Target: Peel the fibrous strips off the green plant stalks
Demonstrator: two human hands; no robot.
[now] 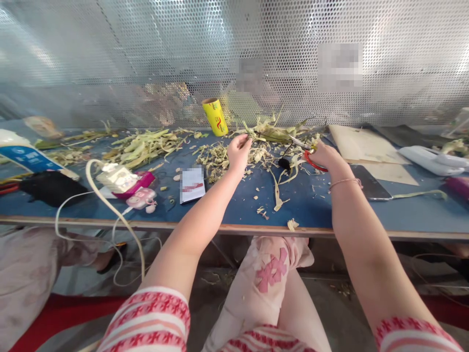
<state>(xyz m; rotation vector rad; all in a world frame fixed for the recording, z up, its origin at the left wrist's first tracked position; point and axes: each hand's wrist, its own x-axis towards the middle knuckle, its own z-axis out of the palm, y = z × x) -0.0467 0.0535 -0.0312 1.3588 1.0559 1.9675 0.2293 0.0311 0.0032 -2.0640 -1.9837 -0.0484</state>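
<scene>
My right hand is wrapped round scissors with red handles, their metal blades reaching left over the pile. My left hand is closed in a pinch on a pale green plant stalk, whose short end sticks up above the fingertips. Between and behind the hands lies a heap of dry, pale leaf trimmings, with longer green leaves along its far side. A small black object sits in the heap near the scissors. Exactly where the stalk ends among the leaves I cannot make out.
A perforated metal panel stands behind the blue table. Left are a phone, a charger with cables, another leaf pile and a yellow roll. Cardboard and a dark tablet-like slab lie right.
</scene>
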